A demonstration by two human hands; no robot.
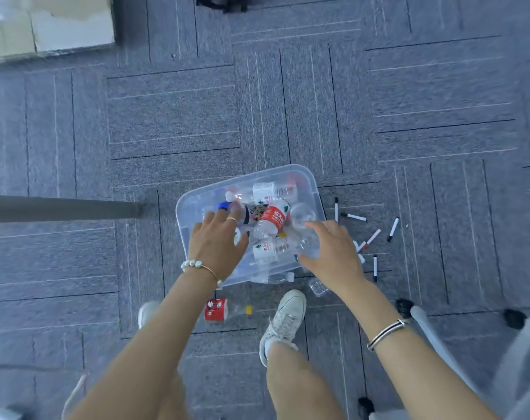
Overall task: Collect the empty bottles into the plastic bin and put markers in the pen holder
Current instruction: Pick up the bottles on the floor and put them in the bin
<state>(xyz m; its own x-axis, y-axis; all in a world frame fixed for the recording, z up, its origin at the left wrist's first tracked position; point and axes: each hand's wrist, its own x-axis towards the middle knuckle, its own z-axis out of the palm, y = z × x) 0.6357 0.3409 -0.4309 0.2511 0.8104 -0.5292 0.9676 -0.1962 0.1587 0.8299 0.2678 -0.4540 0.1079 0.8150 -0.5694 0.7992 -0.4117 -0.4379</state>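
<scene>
nearest, a red-labelled bottle (220, 310) lying on the carpet (173, 122) beside a white shoe (285, 322). two more clear bottles (273, 277) on the carpet against the bin's near wall. above, left hand (216, 244) spread loose over the bin (313, 189), fingers on a blue-capped bottle (236, 212), gripping nothing clearly. right hand (333, 253) splayed on the bin's right edge, touching a clear bottle (307, 245); grasp unclear. bin crowded with bottles. markers (374, 237) scattered on carpet just right of it.

A clear glossy plastic bin (306, 177) of transparent plastic bottles (269, 219) sits on rough grey carpet (173, 116).
</scene>
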